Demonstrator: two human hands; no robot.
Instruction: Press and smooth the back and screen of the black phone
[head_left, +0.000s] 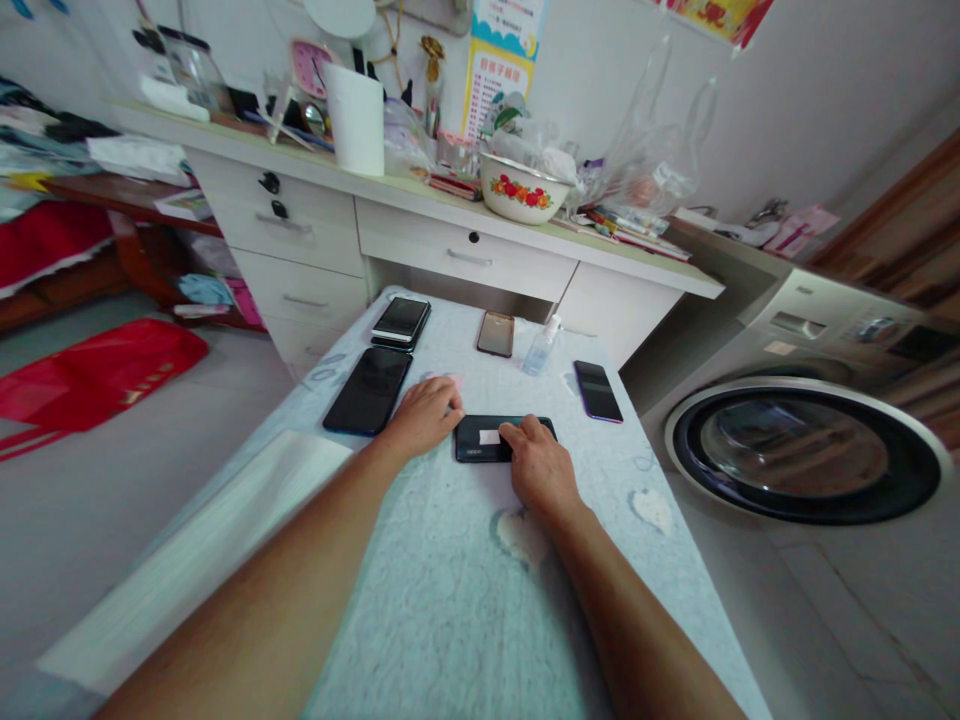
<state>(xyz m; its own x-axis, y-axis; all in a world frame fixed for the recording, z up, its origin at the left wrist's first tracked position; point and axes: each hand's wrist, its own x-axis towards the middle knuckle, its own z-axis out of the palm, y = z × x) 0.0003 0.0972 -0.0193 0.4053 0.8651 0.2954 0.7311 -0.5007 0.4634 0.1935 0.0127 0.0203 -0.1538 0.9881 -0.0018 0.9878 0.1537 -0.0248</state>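
On the cloth-covered table, a dark phone [466,440] lies back side up, with a small white label [489,437] on its back. My left hand [426,415] has its fingers curled, thumb and fingertips against the phone's upper left corner. Over the phone's right end is my right hand [543,468], closed, with the thumb by the label and the fingers along the far edge. A large black phone [369,390] lies left of my left hand. To the right, a phone with a purple edge [598,390] lies apart from both hands.
Behind are stacked phones [402,320], a gold-brown phone or case [496,333] and a clear spray bottle [542,346]. A white sheet [225,530] lies along the left table edge. A cluttered white cabinet [480,250] stands beyond, a washing machine [810,400] right.
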